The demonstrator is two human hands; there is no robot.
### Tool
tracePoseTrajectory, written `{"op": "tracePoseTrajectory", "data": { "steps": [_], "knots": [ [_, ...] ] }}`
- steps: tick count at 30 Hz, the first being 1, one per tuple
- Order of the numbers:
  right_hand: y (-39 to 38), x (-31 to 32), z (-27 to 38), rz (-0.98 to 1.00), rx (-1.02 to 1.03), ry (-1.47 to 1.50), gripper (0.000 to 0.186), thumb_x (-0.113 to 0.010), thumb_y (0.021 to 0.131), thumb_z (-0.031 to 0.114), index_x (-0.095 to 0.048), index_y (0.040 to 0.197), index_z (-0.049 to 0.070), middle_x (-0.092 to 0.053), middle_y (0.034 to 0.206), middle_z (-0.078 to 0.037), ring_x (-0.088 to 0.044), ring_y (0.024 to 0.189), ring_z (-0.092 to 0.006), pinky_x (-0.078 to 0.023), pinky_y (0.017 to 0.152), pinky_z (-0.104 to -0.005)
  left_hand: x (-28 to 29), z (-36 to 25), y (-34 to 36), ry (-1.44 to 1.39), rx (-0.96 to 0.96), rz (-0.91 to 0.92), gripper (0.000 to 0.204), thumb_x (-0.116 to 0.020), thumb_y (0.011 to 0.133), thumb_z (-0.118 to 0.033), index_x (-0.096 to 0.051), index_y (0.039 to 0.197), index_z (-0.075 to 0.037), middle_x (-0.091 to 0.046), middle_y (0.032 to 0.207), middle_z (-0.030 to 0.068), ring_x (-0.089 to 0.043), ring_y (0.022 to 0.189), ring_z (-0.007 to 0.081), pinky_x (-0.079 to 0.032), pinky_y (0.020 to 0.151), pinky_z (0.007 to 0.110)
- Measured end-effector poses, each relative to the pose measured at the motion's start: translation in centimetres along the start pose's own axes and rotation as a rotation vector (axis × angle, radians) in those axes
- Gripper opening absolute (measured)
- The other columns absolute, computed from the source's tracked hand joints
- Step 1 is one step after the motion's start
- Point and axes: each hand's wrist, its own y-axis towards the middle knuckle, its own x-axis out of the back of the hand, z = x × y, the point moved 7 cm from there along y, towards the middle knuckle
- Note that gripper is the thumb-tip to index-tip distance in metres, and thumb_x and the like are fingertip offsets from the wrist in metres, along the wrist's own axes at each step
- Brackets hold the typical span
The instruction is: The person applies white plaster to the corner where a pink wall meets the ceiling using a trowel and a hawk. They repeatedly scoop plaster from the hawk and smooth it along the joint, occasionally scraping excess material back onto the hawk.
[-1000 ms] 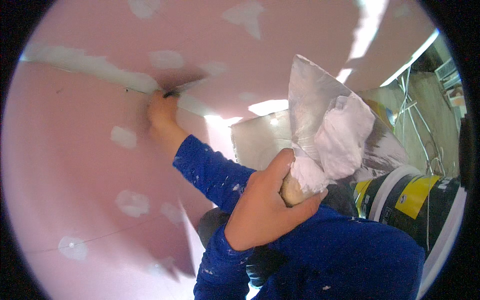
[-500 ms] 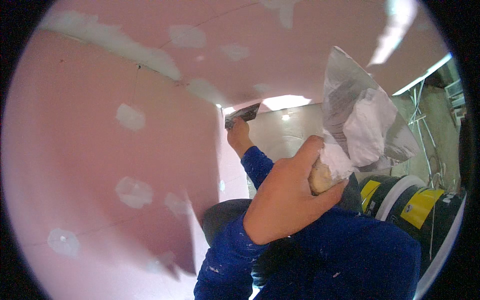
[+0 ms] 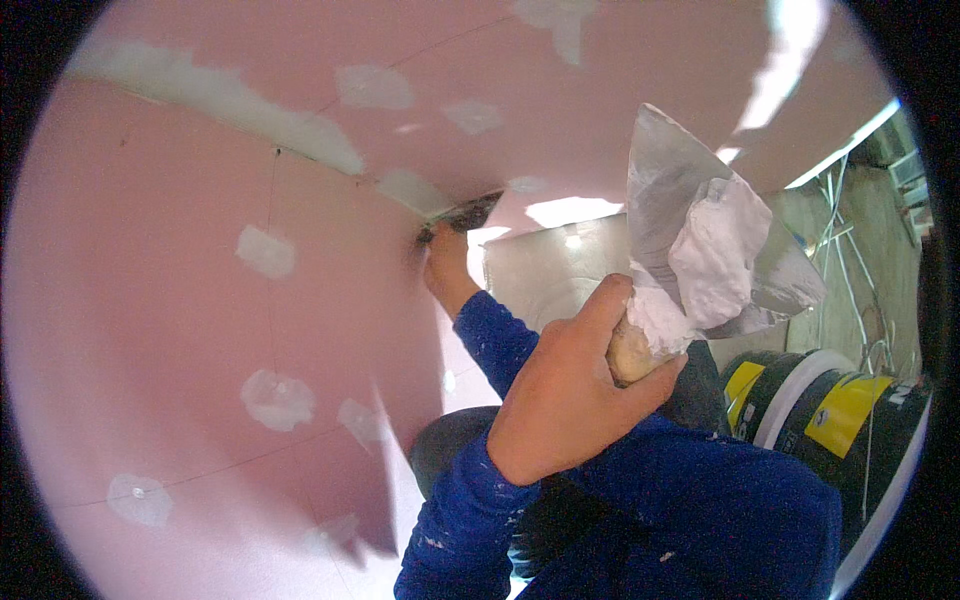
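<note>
My left hand (image 3: 565, 395) is wrapped around the wooden handle (image 3: 635, 352) of a broad triangular metal trowel (image 3: 660, 155), which carries a thick lump of white compound (image 3: 720, 255). Beyond it my right hand (image 3: 447, 255) reaches up into the seam between pink boards, gripping a dark-bladed putty knife (image 3: 475, 213), its blade against the joint near the far corner. Fingers of that hand are partly hidden. Pale filler (image 3: 215, 100) runs along the seam, and patches (image 3: 265, 250) dot the pink wall (image 3: 170, 330) and the sloping pink board above (image 3: 620, 80).
Black buckets with yellow labels (image 3: 845, 420) lie at my lower right beside my blue-clad body. A greyish panel (image 3: 545, 270) stands behind the hands. Several cables (image 3: 840, 250) hang on the rough grey wall at the right. Bright light comes through gaps at the top.
My right hand has moved right along the seam toward the far corner, then slightly back left. The left hand with the loaded trowel has shifted a little right in view.
</note>
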Motion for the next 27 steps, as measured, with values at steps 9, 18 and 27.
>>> {"op": "tracePoseTrajectory", "data": {
  "steps": [9,18,27],
  "knots": [
    [-8.8,-12.4,8.3,0.139,0.240,-0.308,0.050,-0.047,0.094,0.009,-0.033,0.141,-0.002,-0.054,0.129,-0.022,-0.052,0.117,-0.0345,-0.040,0.101,-0.0377,0.4,-0.8,-0.3,-0.021,-0.018,-0.013,0.050,-0.079,0.077,-0.018,-0.055,0.117,0.000,-0.070,0.103,0.0143,-0.067,0.096,0.0205,-0.052,0.085,0.033],
    [-9.5,-8.8,7.0,0.267,0.151,-0.232,0.033,-0.048,0.092,0.012,-0.053,0.119,-0.006,-0.058,0.118,-0.016,-0.054,0.109,-0.0294,-0.042,0.095,-0.0384,0.3,-0.7,-0.3,0.010,-0.040,-0.001,0.050,-0.080,0.076,-0.018,-0.055,0.115,0.000,-0.069,0.097,0.0141,-0.067,0.093,0.0207,-0.051,0.084,0.031],
    [0.8,7.8,2.1,0.134,0.490,-0.977,0.013,-0.060,0.078,0.006,-0.062,0.090,0.000,-0.066,0.090,-0.027,-0.062,0.093,-0.0430,-0.050,0.079,-0.0480,-0.1,-0.4,-0.3,-0.019,-0.039,0.030,0.046,-0.079,0.077,-0.020,-0.053,0.111,-0.001,-0.067,0.095,0.0172,-0.067,0.087,0.0261,-0.051,0.075,0.034]
  ]
}}
